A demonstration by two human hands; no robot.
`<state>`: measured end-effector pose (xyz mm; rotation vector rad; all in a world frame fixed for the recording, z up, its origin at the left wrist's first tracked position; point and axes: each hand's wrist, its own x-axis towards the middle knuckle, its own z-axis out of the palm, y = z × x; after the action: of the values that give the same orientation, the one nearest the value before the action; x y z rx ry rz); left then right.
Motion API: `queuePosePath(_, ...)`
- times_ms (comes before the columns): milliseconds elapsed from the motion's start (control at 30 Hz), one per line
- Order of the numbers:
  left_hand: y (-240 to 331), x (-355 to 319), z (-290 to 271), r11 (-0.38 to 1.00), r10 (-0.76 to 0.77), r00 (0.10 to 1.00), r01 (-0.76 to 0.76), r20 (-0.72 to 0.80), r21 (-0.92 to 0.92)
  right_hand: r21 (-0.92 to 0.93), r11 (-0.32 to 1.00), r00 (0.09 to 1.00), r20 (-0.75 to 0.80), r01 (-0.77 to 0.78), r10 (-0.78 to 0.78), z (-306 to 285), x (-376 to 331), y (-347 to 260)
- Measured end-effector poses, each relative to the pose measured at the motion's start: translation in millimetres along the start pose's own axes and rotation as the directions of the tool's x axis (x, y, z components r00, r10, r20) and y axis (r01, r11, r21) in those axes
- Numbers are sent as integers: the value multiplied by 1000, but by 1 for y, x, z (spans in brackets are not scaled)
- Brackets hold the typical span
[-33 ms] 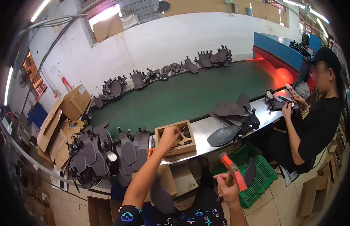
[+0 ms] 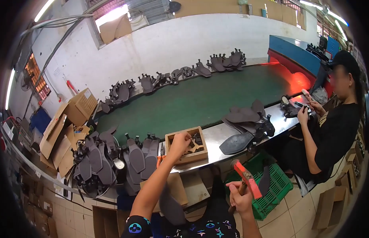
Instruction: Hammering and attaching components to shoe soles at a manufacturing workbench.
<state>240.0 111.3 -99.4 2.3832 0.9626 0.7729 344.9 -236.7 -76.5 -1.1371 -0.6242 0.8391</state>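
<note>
nothing has shifted since the earlier frame. the left hand [image 2: 179,143] reaches into the small wooden box [image 2: 187,145] at the steel bench [image 2: 216,137] edge, fingers seemingly pinched on something too small to tell. open green belt [image 2: 200,101] lies beyond. the right hand [image 2: 239,197] grips a red-headed hammer [image 2: 248,181], its handle slanting up-left.
</note>
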Motion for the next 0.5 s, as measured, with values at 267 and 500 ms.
queuePosePath(267,94,-76,-76,627,-305,951,155,-57,-763,-149,987,995,83,58,-46,22,16,-27)
queuePosePath(500,111,-88,-88,769,-270,875,-54,-401,-637,-89,962,930,292,259,-223,95,40,-56)
